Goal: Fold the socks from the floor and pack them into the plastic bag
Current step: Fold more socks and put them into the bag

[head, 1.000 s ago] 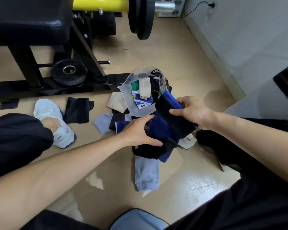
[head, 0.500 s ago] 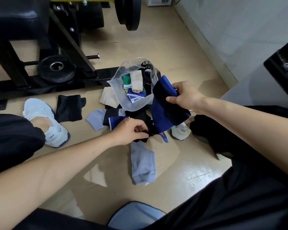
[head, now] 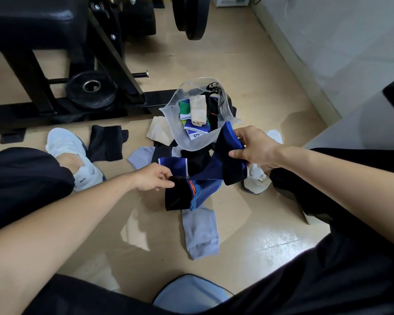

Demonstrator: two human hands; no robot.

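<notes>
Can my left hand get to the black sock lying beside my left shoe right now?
Probably, once it lets go: the left hand pinches one end of the blue and black sock, the right hand the other. Mostly bare floor lies between it and the black sock.

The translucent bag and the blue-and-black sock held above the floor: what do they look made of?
Translucent plastic bag: thin, frosted soft plastic, probably; the socks inside show through its wall, and its rim sags unevenly. Blue-and-black sock: knitted stretch fabric, matt; ribbed bands show, and it droops limply between the left hand and right hand.
</notes>
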